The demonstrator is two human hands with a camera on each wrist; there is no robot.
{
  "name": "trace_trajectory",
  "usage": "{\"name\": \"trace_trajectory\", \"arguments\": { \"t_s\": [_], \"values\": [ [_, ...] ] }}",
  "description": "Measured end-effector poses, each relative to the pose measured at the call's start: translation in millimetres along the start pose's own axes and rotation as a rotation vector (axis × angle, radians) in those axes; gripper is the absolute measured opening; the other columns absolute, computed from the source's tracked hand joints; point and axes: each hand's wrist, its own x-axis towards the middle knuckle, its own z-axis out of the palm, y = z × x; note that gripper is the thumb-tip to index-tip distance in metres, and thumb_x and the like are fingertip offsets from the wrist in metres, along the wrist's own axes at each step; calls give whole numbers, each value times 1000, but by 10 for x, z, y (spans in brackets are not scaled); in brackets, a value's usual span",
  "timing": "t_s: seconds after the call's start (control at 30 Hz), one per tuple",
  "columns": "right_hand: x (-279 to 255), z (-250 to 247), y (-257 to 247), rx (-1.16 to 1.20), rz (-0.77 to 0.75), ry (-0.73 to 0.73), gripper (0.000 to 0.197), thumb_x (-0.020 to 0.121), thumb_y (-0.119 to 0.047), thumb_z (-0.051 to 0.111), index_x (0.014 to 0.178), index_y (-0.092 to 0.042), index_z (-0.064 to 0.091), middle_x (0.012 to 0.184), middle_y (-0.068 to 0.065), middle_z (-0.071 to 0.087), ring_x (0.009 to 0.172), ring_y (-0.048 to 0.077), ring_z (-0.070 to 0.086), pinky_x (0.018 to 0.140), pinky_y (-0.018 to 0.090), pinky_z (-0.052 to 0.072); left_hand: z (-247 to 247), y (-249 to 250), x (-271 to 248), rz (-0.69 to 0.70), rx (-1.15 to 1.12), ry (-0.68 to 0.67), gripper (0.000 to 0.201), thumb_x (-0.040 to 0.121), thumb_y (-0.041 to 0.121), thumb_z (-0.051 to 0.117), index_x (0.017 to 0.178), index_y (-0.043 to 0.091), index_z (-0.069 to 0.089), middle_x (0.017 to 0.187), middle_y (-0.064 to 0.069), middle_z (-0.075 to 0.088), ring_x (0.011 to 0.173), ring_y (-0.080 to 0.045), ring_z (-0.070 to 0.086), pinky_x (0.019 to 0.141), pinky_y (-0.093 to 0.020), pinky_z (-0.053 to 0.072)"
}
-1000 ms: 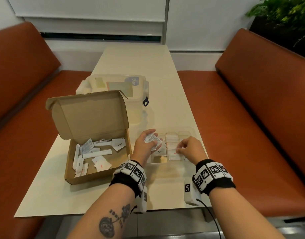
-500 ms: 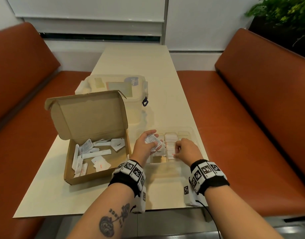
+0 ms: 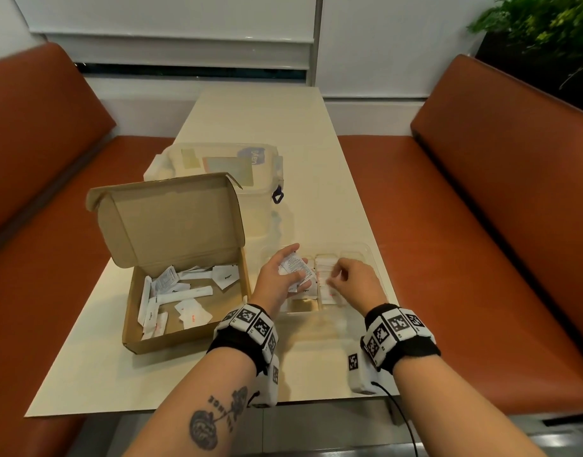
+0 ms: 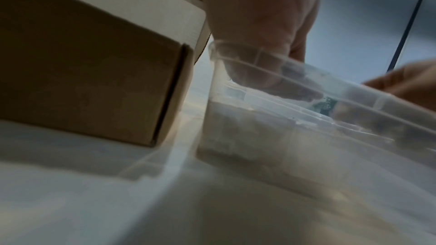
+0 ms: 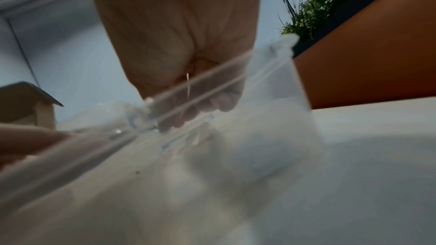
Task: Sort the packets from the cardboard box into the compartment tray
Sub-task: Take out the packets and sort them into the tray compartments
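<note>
An open cardboard box [image 3: 168,343] at the left of the table holds several white packets [image 3: 184,293]. Just to its right stands the clear compartment tray [image 3: 366,255], with packets stacked in its middle cells. My left hand [image 3: 277,275] hovers over the tray's left side and grips a small bunch of packets [image 3: 295,267]. My right hand [image 3: 352,282] is over the middle cells with its fingers curled down. Whether it pinches a packet is hidden. In the wrist views the left hand [image 4: 259,25] and right hand [image 5: 177,34] dip behind the tray wall [image 4: 259,137].
A clear lidded plastic tub [image 3: 217,169] stands behind the box. The cream table [image 3: 316,143] runs away from me between orange benches [image 3: 481,225]. A green plant [image 3: 547,34] is at the far right. The tray sits close to the table's right edge.
My right hand has drifted a little to the left over the tray, toward my left hand. The left hand has kept its bunch of packets in nearly the same place.
</note>
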Motion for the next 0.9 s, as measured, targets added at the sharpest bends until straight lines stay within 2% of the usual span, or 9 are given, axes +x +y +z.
{"name": "trace_trajectory", "arguments": {
  "t_s": [0.07, 0.2, 0.37, 0.43, 0.57, 0.63, 0.73, 0.83, 0.9],
  "values": [
    [0, -7, -100, 199, -16, 70, 15, 87, -26, 65, 82, -12, 64, 72, 0, 59, 65, 12, 51, 57, 18, 40, 3, 2, -2, 1, -19, -12, 58, 82, -13, 62, 124, 26, 59, 112, -4, 57, 94, -21, 66, 66, -24, 56],
    [3, -26, -276, 452, 3, -44, 14, 82, -26, 72, 86, -14, 66, 72, -4, 61, 66, 9, 55, 61, 21, 44, 24, 6, 7, -19, -25, -45, 60, 78, -12, 68, 124, 25, 59, 108, 2, 58, 88, -21, 70, 66, -26, 57],
    [20, -62, -290, 608, 16, 7, 12, 78, -11, 75, 79, -10, 63, 65, -3, 61, 60, 7, 56, 51, 12, 43, 39, -4, 14, -41, -15, -7, 37, 80, 8, 73, 114, 21, 64, 115, -12, 63, 90, -23, 70, 64, -26, 56],
    [30, -100, -282, 606, -22, 126, 13, 76, -10, 76, 73, -14, 63, 64, -5, 59, 58, 4, 51, 54, 13, 42, 56, 13, 19, -84, -19, 46, 23, 86, 28, 69, 106, 17, 66, 111, -13, 64, 86, -22, 70, 62, -25, 56],
    [-2, -124, -286, 287, -196, 135, 16, 72, -15, 78, 67, -23, 65, 80, -9, 60, 76, 7, 52, 68, 20, 39, 49, 56, 55, -178, -98, 59, 47, 91, 51, 54, 99, 7, 66, 99, -18, 71, 74, -23, 71, 65, -28, 58],
    [-40, -97, -294, 222, -221, 55, 12, 72, -14, 78, 71, -20, 68, 89, -7, 60, 88, 11, 52, 74, 21, 39, 55, 53, 59, -145, -41, 48, 34, 91, 40, 59, 99, 8, 66, 106, -19, 68, 79, -23, 70, 75, -32, 58],
    [-41, -135, -260, 288, -177, 1, 12, 71, -13, 80, 80, -18, 73, 98, -8, 61, 89, 7, 54, 70, 8, 38, 49, 51, 29, -77, 48, 33, 9, 91, 13, 61, 99, 14, 65, 113, -19, 64, 97, -31, 67, 90, -44, 55],
    [-26, -243, -220, 500, -90, 2, 19, 79, -16, 74, 97, -20, 71, 101, -6, 66, 84, 7, 61, 71, 10, 47, 26, 65, 13, -34, 30, 21, 14, 89, 6, 62, 100, 16, 64, 102, -15, 66, 82, -22, 70, 78, -37, 59],
    [-17, -286, -209, 600, -24, 10, 20, 88, -16, 65, 107, -13, 66, 95, 3, 68, 76, 12, 64, 68, 15, 53, 27, 64, 4, -26, 30, 1, 17, 88, 5, 63, 101, 16, 64, 105, -15, 65, 84, -23, 69, 73, -35, 60]
  ]
}}
